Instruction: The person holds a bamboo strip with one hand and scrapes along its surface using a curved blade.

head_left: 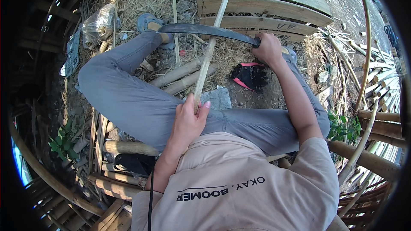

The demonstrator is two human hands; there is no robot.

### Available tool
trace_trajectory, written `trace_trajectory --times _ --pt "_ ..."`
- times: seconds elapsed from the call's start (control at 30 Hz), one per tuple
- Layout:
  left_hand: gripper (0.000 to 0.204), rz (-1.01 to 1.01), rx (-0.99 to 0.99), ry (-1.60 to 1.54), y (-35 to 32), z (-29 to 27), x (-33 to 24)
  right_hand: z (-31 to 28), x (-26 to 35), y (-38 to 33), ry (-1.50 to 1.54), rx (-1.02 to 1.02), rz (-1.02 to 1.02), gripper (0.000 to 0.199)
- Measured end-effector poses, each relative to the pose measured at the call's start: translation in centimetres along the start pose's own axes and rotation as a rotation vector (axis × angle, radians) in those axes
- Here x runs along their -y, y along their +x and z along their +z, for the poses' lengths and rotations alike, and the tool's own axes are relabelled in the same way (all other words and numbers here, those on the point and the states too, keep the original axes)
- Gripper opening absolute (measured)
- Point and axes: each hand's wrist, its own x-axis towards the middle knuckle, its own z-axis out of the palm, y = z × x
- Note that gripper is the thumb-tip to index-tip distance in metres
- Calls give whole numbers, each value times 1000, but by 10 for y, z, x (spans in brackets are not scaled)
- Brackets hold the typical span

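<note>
My left hand [190, 117] is closed round the near end of a pale split bamboo strip [208, 55], close to my lap. The strip slants away from me, its far end reaching toward a slatted wooden crate. In my right hand [269, 50] is the dark handle of a machete [205, 30], fingers wrapped round it. Its long, curved dark blade points left and crosses the strip at about the middle of its length. The blade looks to lie over the strip; whether the edge bites in cannot be made out.
The slatted wooden crate [261, 6] stands ahead. Between my legs lie a black and pink glove [249, 77], bamboo pieces [184, 75] and a flat grey block [216, 99] on straw-strewn ground. A clear plastic bag [99, 26] is at far left; cut bamboo poles [385, 77] are piled at right.
</note>
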Motion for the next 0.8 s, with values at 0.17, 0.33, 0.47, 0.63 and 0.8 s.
trace_trajectory --times 0.17,0.33,0.47,0.63,0.8 --pt "29 94 -49 -12 2 3 6 1 -23 -9 -48 -152 -66 36" --pt "30 158 -98 11 0 4 4 -4 -23 -11 -68 -56 -58 40" --pt "30 -15 7 -13 -4 -2 -4 -24 24 -22 -46 -6 -152 37" --pt "27 36 5 -6 -1 -1 -1 -10 6 -5 -61 -77 -135 28" --pt "27 33 -21 51 -3 -1 -3 -8 -5 -7 -23 -44 -29 25"
